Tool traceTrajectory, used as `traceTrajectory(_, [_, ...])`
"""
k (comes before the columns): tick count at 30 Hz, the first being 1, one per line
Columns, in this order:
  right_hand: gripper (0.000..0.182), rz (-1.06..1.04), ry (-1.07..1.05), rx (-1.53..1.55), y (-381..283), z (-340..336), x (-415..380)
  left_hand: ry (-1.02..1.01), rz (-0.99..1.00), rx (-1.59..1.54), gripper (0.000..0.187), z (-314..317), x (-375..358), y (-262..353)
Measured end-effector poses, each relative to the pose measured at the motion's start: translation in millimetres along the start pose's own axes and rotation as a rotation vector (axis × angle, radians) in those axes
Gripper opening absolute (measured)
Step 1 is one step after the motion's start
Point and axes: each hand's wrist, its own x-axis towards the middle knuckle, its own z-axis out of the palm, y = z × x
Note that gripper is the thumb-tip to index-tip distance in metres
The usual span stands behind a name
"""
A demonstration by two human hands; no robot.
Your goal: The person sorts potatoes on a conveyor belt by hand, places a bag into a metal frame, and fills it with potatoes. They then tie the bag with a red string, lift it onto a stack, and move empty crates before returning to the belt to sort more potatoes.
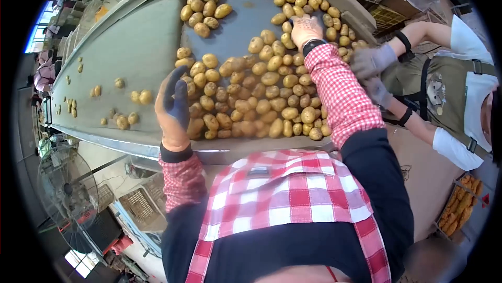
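Many yellow-brown potatoes (270,78) lie on the grey sorting surface (230,40); some of those in the middle are blurred. At the left edge of the pile is my left hand (174,106), in a glove with dark fingers. Its fingers are apart from the thumb and point away from me, beside the potatoes, with nothing held. My right hand (306,29), in a light glove, reaches to the far right part of the pile. Its fingers point down among potatoes, and their tips are partly hidden.
A green-grey belt (125,58) with scattered potatoes slopes off to the left. At the right stands a co-worker, whose gloved hands (372,62) are near the pile's right edge. A fan (68,189), crates (138,207) and a box of orange-brown items (460,204) are around.
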Motion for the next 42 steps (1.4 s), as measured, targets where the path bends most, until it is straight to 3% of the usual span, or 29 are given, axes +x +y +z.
traceTrajectory(2, [0.036, -0.137, -0.110, -0.075, 14, 9, 18, 0.001, -0.083, -0.009, 0.030, -17, -3, 7])
traceTrajectory(4, [0.041, -0.246, -0.109, 0.009, 18, -22, -1, -0.106, -0.074, 0.177, 0.029, -45, -4, 22])
traceTrajectory(6, [0.037, -0.552, 0.157, -0.026, 17, -62, -24, -0.249, 0.037, 0.315, 0.033, -77, -7, -1])
traceTrajectory(7, [0.041, -0.659, 0.295, -0.061, 24, -96, -26, -0.424, 0.124, 0.482, 0.040, -79, -2, 9])
traceTrajectory(9, [0.040, -0.533, 0.541, 0.131, 31, -171, -17, -0.798, 0.202, 0.761, 0.059, -80, 9, 29])
traceTrajectory(10, [0.040, -0.287, 0.635, 0.345, 32, -191, -8, -0.973, 0.337, 0.942, 0.063, -78, 8, 24])
traceTrajectory(11, [0.040, -0.284, 0.634, 0.352, 31, -190, -14, -1.090, 0.416, 1.006, 0.067, -70, 15, 20])
traceTrajectory(12, [0.042, -0.480, 0.765, 0.443, 29, -190, -21, -1.198, 0.481, 1.071, 0.071, -58, 20, 17])
traceTrajectory(13, [0.044, -0.664, 0.898, 0.531, 28, -189, -27, -1.209, 0.466, 1.073, 0.076, -47, 21, 12])
traceTrajectory(15, [0.044, -0.423, 0.244, 0.006, 20, -121, -30, -1.207, 0.564, 1.152, 0.076, -34, 24, -4])
traceTrajectory(16, [0.046, -0.505, 0.208, 0.204, 7, -89, -36, -1.184, 0.565, 1.135, 0.076, -22, 31, -5])
traceTrajectory(17, [0.048, -0.786, 0.231, -0.173, 4, -53, -33, -1.192, 0.576, 1.241, 0.075, -10, 38, 0])
traceTrajectory(18, [0.049, -0.758, 0.370, 0.094, -5, 17, -20, -1.170, 0.544, 1.201, 0.076, 0, 48, 1])
traceTrajectory(19, [0.049, -0.605, 0.079, 0.026, -20, 12, -32, -1.115, 0.559, 1.158, 0.082, 8, 56, -6])
traceTrajectory(20, [0.048, -0.511, -0.005, 0.057, -31, 7, -30, -1.062, 0.567, 1.115, 0.089, 13, 65, -15])
traceTrajectory(24, [0.048, -0.268, 0.022, 0.402, -31, -21, -46, -0.625, 0.424, 1.222, 0.090, 43, 119, -25])
traceTrajectory(26, [0.052, -0.488, 0.336, 0.661, -16, -72, -70, -0.473, 0.398, 1.003, 0.078, 35, 136, -24])
traceTrajectory(28, [0.056, -0.818, 1.061, 0.702, -2, -143, -85, -0.364, 0.495, 0.767, 0.072, 25, 127, -2])
traceTrajectory(29, [0.054, -0.844, 1.225, 0.647, 12, -177, -85, -0.369, 0.485, 0.729, 0.068, 21, 119, 8])
traceTrajectory(30, [0.052, -0.792, 1.257, 0.589, 28, -210, -88, -0.417, 0.494, 0.700, 0.066, 18, 113, 13])
traceTrajectory(33, [0.047, -0.506, 1.010, 0.537, 58, -287, -73, -0.761, 0.583, 0.863, 0.070, 13, 78, 54])
traceTrajectory(34, [0.046, -0.491, 0.917, 0.562, 64, -307, -69, -0.894, 0.538, 0.698, 0.071, 14, 62, 62])
traceTrajectory(35, [0.044, -0.506, 0.841, 0.604, 66, -309, -75, -1.038, 0.621, 0.754, 0.073, 13, 48, 65])
traceTrajectory(36, [0.042, -0.520, 0.776, 0.650, 65, -301, -85, -1.187, 0.672, 0.697, 0.073, 16, 33, 55])
traceTrajectory(40, [0.036, -0.547, 0.624, 0.979, 57, -234, -114, -1.452, 0.938, 0.702, 0.060, 35, 1, 42])
traceTrajectory(42, [0.033, -0.481, 0.491, 1.325, 48, -185, -131, -1.363, 1.054, 0.777, 0.061, 47, 8, 33])
